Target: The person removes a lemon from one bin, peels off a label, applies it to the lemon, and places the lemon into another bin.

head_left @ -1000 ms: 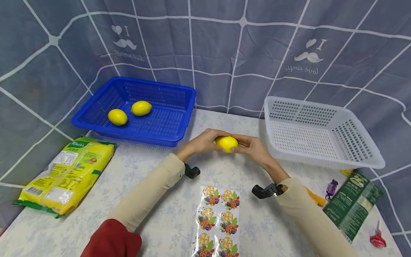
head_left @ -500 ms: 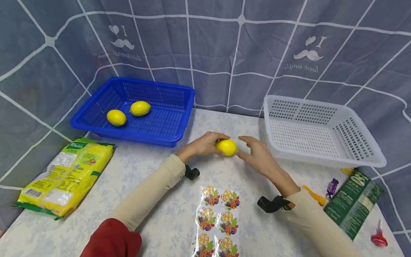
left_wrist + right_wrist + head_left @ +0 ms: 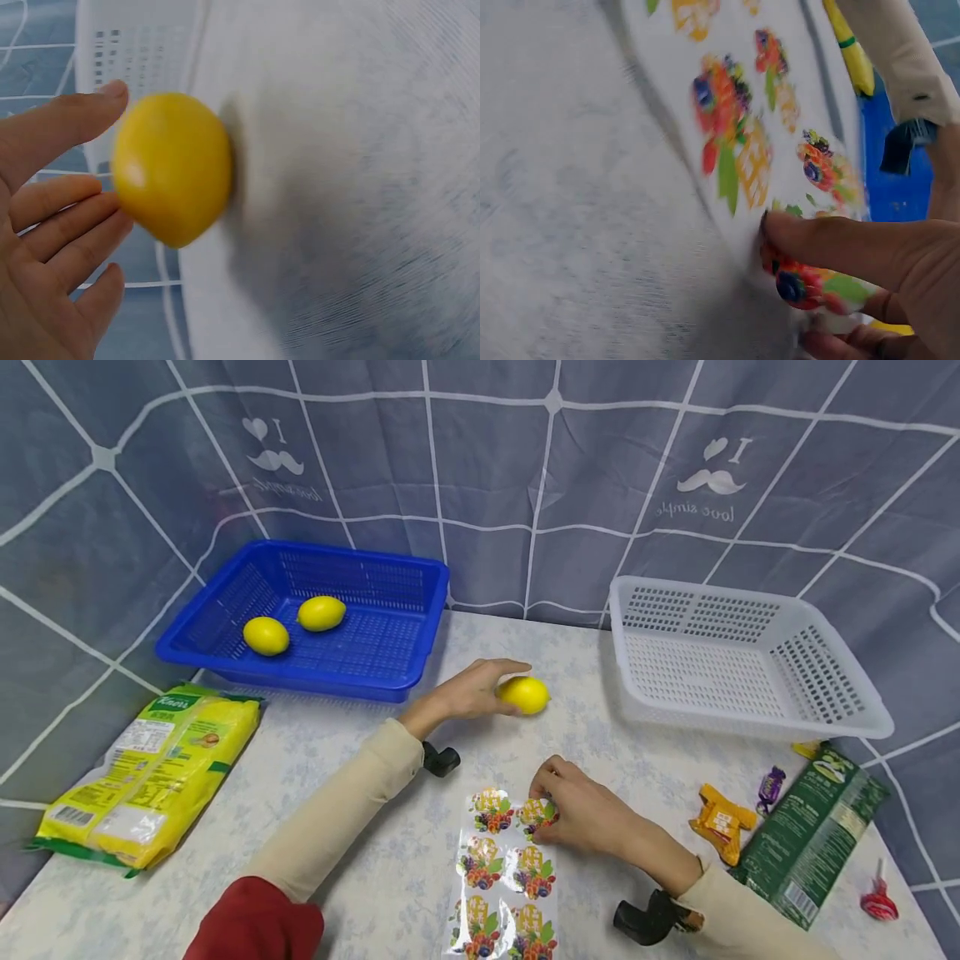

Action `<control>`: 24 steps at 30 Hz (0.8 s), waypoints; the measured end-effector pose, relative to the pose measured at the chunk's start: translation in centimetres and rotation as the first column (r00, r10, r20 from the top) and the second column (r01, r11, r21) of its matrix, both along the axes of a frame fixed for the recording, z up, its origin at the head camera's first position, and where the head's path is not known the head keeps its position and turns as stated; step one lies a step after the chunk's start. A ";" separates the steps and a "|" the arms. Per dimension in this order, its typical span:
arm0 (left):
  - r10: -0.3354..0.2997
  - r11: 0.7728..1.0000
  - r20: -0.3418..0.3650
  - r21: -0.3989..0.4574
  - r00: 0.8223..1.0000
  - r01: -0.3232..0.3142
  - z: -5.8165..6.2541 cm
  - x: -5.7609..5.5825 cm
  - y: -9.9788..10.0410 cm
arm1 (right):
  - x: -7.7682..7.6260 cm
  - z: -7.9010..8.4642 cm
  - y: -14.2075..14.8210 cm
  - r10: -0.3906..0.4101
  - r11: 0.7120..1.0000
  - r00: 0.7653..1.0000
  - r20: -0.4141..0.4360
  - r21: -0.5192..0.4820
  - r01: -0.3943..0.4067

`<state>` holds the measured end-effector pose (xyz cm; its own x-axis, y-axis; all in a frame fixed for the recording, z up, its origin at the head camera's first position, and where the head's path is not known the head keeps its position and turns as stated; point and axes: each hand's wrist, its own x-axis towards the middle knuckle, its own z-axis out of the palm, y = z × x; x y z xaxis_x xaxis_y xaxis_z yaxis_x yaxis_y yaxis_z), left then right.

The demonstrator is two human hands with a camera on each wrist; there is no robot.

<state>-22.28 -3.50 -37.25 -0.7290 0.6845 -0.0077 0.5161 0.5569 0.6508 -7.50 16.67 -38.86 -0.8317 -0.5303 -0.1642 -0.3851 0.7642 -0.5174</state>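
My left hand [image 3: 474, 690] holds a yellow lemon [image 3: 526, 695] low over the table, between the two baskets. In the left wrist view its thumb and fingertips lie loosely along one side of the lemon [image 3: 174, 169]. Closer to me, my right hand [image 3: 588, 806] pinches the top right corner of a sheet of fruit stickers [image 3: 504, 877]. The right wrist view has the thumb over the sticker sheet [image 3: 724, 127] with fingers behind it, and that corner bends up.
Two more lemons [image 3: 292, 625] lie in a blue basket [image 3: 300, 672] at back left. A white basket [image 3: 750, 720] stands at back right. A yellow Knorr bag [image 3: 150, 777] is at left; a green packet [image 3: 813, 831], wrapped candies [image 3: 722, 822] and a lollipop [image 3: 879, 902] are at right.
The right hand has let go of the lemon and come down toward me to the sticker sheet's top right corner. The left hand stays at the lemon, its upper finger now lifted slightly off.
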 end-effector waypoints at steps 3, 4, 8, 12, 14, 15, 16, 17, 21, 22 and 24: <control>-0.025 0.999 -0.036 0.029 0.999 0.026 1.1 0.7 -0.5 | -0.8 0.3 0.5 -0.021 0.992 0.994 0.103 -0.125 0.034; -0.040 0.998 -0.041 0.041 0.998 0.042 1.6 1.0 -0.7 | -1.1 0.7 0.7 -0.034 0.984 0.989 0.141 -0.168 0.058; -0.121 0.989 -0.047 0.084 0.992 0.125 3.5 2.4 -1.8 | -2.3 2.7 1.8 -0.094 0.922 0.957 0.273 -0.338 0.187; -0.180 0.972 -0.055 0.144 0.982 0.186 5.4 3.8 -3.0 | -2.8 5.2 2.9 -0.130 0.831 0.923 0.361 -0.468 0.300; -0.189 0.963 -0.065 0.186 0.980 0.198 6.3 4.5 -3.5 | -2.7 6.3 3.4 -0.156 0.799 0.914 0.374 -0.497 0.339; -0.192 0.957 -0.069 0.208 0.979 0.202 6.8 4.8 -3.6 | -2.6 6.8 3.5 -0.171 0.789 0.912 0.373 -0.503 0.353; -0.192 0.952 -0.080 0.226 0.978 0.205 7.2 5.1 -3.7 | -2.5 7.3 3.7 -0.193 0.787 0.913 0.358 -0.499 0.362; -0.192 0.947 -0.088 0.244 0.977 0.208 7.7 5.3 -3.8 | -2.4 7.7 3.8 -0.206 0.781 0.916 0.345 -0.506 0.366; -0.174 0.930 -0.136 0.303 0.975 0.208 8.9 6.1 -3.6 | -2.0 8.9 4.0 -0.224 0.755 0.929 0.295 -0.550 0.357; -0.166 0.927 -0.142 0.314 0.976 0.203 9.0 6.2 -3.6 | -2.0 9.1 4.0 -0.223 0.746 0.931 0.290 -0.564 0.355; -0.148 0.923 -0.146 0.334 0.978 0.189 9.2 6.5 -3.4 | -1.9 9.3 4.0 -0.225 0.732 0.935 0.274 -0.585 0.348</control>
<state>-15.77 -6.89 -28.02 -0.5840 0.7427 0.3275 0.6658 0.2075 0.7167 -9.40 20.71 -29.58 -0.9508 -0.3068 -0.0425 -0.0589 0.3139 -0.9476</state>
